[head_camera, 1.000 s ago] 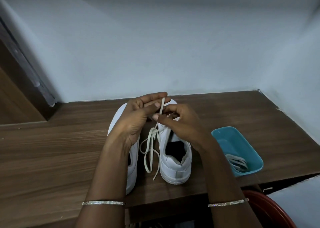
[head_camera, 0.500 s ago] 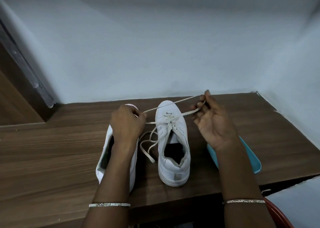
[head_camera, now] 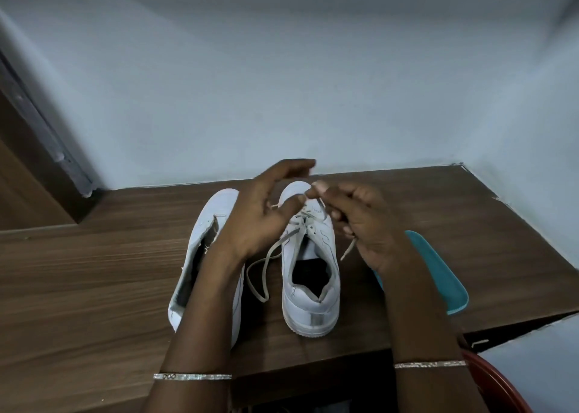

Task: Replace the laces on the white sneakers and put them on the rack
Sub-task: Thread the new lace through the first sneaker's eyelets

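Table (head_camera: 94, 287): wood-grain top set against a pale wall; all the work sits on it.
Left sneaker (head_camera: 203, 256): no lace seen in it, opening gaping, just beside its mate and partly under the left forearm.
Right sneaker (head_camera: 310, 300): upright, toe to the wall, laced only near the toe. Looks light with stiff sides; best steadied by the heel collar.
Teal tray (head_camera: 438, 271): right of the 2 shoes, mostly behind the right wrist.
Left hand (head_camera: 260, 221): over the right sneaker's toe, fingers loosely curved; a bit of lace shows at the palm, cannot tell if gripped.
Right hand (head_camera: 366, 224): thumb and forefinger pinching the lace above the eyelets.
Lace (head_camera: 289, 234): flat and limp, 1 loop slack between the shoes, 1 tip dangling below the right hand. Likely floppy and light; take it at the stiff tip for threading.
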Demonstrator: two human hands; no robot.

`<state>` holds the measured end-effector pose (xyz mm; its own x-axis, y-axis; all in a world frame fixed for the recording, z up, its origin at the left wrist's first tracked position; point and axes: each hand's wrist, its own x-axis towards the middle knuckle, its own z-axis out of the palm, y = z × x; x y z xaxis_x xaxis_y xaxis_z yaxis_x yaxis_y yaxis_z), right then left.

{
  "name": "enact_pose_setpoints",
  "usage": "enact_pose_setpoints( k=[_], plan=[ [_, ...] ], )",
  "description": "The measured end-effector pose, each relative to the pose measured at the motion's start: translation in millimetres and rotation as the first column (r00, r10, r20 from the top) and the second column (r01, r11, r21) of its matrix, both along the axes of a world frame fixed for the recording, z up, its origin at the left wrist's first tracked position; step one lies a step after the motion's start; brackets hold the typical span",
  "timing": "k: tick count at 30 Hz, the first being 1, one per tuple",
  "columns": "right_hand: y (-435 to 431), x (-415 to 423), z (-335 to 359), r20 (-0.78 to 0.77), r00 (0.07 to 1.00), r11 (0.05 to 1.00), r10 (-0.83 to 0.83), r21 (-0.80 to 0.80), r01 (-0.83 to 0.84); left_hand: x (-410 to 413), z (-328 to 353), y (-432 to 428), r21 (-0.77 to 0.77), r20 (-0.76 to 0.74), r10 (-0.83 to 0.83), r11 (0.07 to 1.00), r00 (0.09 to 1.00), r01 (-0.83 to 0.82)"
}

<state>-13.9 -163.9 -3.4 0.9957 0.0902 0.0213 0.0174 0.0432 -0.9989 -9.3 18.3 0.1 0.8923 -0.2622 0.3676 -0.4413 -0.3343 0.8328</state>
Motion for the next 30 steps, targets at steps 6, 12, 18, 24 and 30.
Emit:
enact_pose_setpoints(
  k=[6, 12, 18, 24, 30],
  plan=[
    [5.7, -1.7, 0.4, -0.015, 0.997, 0.993, 0.079, -0.092, -0.080, 5.9, -10.2, -1.9, -0.032, -0.035, -0.045, 0.999, 0.998, 0.044],
    [-7.9, 1.7, -4.0, -0.041, 0.999, 1.000, 0.015, 0.013, -0.015, 16.7, -20.6, 23.1, 0.027, 0.014, 0.239, 0.971, 0.971, -0.240],
    [-15.1, 2.4, -9.2, -0.060, 0.998, 0.997, -0.022, -0.069, 0.018, 20.3, -27.6, 30.6, 0.051, 0.032, 0.510, 0.858, 0.860, -0.511],
    [-10.0, 5.2, -14.4, -0.145, 0.986, 0.974, -0.082, -0.220, 0.049, 21.4, -28.4, 31.1, 0.044, 0.021, 0.536, 0.843, 0.844, -0.537],
    [-9.8, 5.0, -16.1, -0.175, 0.976, 0.958, -0.128, -0.278, 0.075, 25.8, -35.4, 37.6, 0.045, -0.032, 0.582, 0.813, 0.812, -0.581]
  ],
)
